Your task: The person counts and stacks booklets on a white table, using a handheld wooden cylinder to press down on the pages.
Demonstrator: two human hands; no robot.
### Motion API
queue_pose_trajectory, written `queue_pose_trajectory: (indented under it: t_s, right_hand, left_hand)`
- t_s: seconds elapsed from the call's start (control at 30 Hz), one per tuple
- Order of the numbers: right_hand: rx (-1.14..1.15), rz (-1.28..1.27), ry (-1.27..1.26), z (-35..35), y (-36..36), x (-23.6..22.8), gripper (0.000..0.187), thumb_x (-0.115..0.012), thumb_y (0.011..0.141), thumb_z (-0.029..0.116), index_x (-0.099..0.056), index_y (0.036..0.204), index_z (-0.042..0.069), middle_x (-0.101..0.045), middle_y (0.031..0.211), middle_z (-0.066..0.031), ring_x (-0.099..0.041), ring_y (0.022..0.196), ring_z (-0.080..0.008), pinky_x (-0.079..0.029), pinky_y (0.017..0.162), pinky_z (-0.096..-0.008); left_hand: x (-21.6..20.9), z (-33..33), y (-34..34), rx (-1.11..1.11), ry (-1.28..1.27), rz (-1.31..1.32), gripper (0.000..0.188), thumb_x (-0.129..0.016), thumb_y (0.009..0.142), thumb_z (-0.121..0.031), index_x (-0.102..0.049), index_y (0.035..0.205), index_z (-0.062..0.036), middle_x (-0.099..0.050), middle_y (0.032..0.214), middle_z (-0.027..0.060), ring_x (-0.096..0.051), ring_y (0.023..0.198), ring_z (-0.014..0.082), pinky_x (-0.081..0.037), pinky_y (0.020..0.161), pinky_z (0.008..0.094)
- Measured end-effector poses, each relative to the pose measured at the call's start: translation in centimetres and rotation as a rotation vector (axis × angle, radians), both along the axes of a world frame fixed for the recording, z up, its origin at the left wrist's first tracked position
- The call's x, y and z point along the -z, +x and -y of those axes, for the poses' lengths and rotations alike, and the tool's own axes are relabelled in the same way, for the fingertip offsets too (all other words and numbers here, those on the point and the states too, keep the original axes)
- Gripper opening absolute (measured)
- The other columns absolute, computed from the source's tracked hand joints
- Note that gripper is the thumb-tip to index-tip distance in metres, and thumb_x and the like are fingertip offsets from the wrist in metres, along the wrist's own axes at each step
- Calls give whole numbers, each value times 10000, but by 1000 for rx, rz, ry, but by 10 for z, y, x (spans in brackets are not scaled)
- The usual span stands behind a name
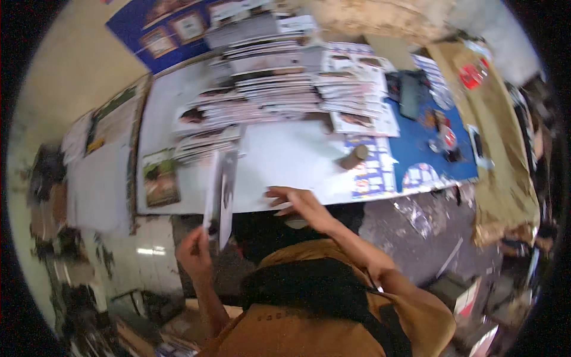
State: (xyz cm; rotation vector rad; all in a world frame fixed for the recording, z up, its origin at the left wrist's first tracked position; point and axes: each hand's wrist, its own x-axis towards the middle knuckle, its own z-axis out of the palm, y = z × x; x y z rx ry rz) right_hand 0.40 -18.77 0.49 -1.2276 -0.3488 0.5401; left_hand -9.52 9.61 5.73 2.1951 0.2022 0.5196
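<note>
My left hand (pixel 194 249) is closed on the lower edge of a white printed booklet (pixel 226 199), held nearly upright at the table's front edge. Its pages look slightly parted, and a dark picture shows on one face. My right hand (pixel 300 205) is apart from the booklet, to its right, fingers spread with nothing in them. Just beyond the booklet lies a small pile of similar booklets (pixel 205 144). Flat on the table to the left is a green and brown picture sheet (pixel 160 178).
Large stacks of booklets (pixel 276 92) fill the back of the white table (pixel 279 152). A short brown cylinder (pixel 355 156) stands on the right, near a dark phone-like object (pixel 409 98) on a blue surface. Brown paper (pixel 505 160) hangs along the right side.
</note>
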Motion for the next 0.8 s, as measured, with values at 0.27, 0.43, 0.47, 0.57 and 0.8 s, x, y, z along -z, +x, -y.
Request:
queue_pose_trajectory:
  t_s: [0.27, 0.43, 0.47, 0.57, 0.8]
  right_hand:
    - [279, 28, -308, 9, -12, 3, 264, -605, 1005, 119, -688, 1177, -63, -748, 997, -118, -698, 882, -146, -603, 755, -300]
    - [410, 25, -360, 7, -22, 30, 251, -630, 991, 129, -674, 1145, -64, -725, 979, -86, -669, 885, -122, -596, 749, -300]
    - [444, -80, -279, 7, -24, 42, 274, -645, 988, 153, -660, 1145, -71, -714, 997, -84, -657, 914, -116, -592, 759, -297]
    - [484, -21, -291, 13, -27, 39, 299, -638, 996, 169, -657, 1154, -84, -716, 999, -92, -657, 902, -120, -592, 771, -298]
    - [438, -58, -246, 2, -24, 20, 277, -617, 1007, 141, -673, 1201, -50, -725, 1001, -76, -657, 903, -113, -565, 791, -283]
  left_hand:
    - [29, 86, 46, 745, 17, -143, 264, -692, 940, -146, -646, 1157, -3, -608, 1335, 189, -585, 1256, 238, -446, 1064, 387]
    - [123, 122, 77, 319, -766, -262, 250, -588, 1027, -166, -567, 1190, 23, -576, 1294, 133, -583, 1095, 166, -468, 979, 335]
    - [128, 124, 74, 316, -746, -259, 246, -592, 1023, -150, -566, 1191, 27, -581, 1281, 132, -585, 1089, 165, -467, 981, 329]
    - [112, 132, 80, 386, -690, -240, 231, -598, 1014, -129, -572, 1184, 26, -610, 1222, 118, -589, 1096, 169, -460, 991, 320]
    - [91, 130, 84, 314, -594, -86, 237, -596, 1011, -109, -577, 1208, 23, -608, 1241, 133, -570, 1177, 194, -466, 1008, 332]
